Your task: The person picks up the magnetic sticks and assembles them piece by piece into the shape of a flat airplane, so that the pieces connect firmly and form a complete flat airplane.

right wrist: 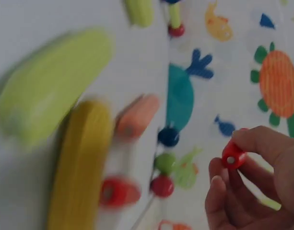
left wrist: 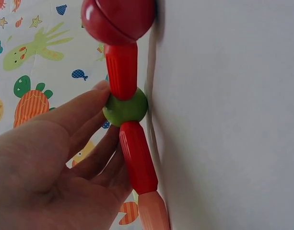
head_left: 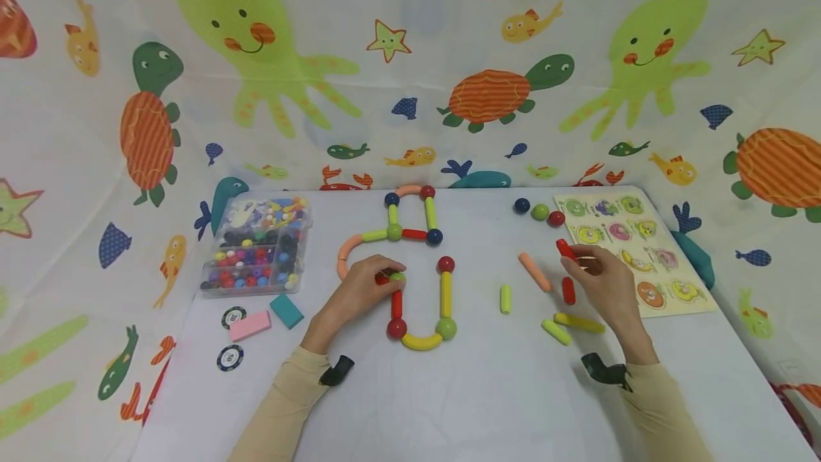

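White table (head_left: 487, 391), sea-creature curtain (head_left: 410, 77)

No legible text, label, brand or number appears in any view. The two round black-and-white chips (head_left: 232, 337) on the table (head_left: 487, 405) carry markings too small to read, and the puzzle board (head_left: 635, 252) shows only pictures, with no readable lettering.

left hand (head_left: 359, 291) on green ball (head_left: 397, 277) of stick-and-ball chain | right hand (head_left: 606, 282) pinches red stick (head_left: 566, 249) (lifted) | bead box (head_left: 258, 247) far left
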A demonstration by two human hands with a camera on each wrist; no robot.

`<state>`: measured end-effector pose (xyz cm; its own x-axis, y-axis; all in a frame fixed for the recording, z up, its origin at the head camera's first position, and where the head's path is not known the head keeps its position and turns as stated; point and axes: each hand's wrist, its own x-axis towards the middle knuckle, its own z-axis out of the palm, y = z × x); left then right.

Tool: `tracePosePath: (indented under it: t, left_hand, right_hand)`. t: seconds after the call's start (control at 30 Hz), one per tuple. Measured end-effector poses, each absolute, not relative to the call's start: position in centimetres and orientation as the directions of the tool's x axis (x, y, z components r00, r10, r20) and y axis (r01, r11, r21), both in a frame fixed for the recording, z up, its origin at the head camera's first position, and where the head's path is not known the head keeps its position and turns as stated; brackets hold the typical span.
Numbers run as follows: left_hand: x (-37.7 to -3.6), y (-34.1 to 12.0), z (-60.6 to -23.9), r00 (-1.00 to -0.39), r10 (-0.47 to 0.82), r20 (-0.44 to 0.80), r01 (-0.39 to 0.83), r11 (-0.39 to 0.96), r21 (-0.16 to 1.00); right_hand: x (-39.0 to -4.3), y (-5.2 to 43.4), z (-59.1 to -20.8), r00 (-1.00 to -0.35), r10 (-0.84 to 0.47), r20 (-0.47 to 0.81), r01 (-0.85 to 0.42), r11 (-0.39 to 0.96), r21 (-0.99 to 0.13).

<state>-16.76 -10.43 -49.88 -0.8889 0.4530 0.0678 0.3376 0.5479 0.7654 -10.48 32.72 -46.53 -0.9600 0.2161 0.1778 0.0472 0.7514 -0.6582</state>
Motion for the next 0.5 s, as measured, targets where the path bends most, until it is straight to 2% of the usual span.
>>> tracePosePath:
  t: [0.23,0.5]
  left_hand:
    - [-16.7,-10.4,-49.8,-0.886,0.458,0.074,0.345,0.545,0.764]
    - [-16.6,-10.4,-49.7,-0.887,0.452,0.091,0.356,0.546,0.758]
  right_hand:
    - [-13.0,27.0,-45.5,-0.963,-0.011,0.270,-0.208,0.670,-0.712]
    - [-15.1,19.7,-46.2,-0.933,-0.267,0.242,-0.358,0.603,-0.713]
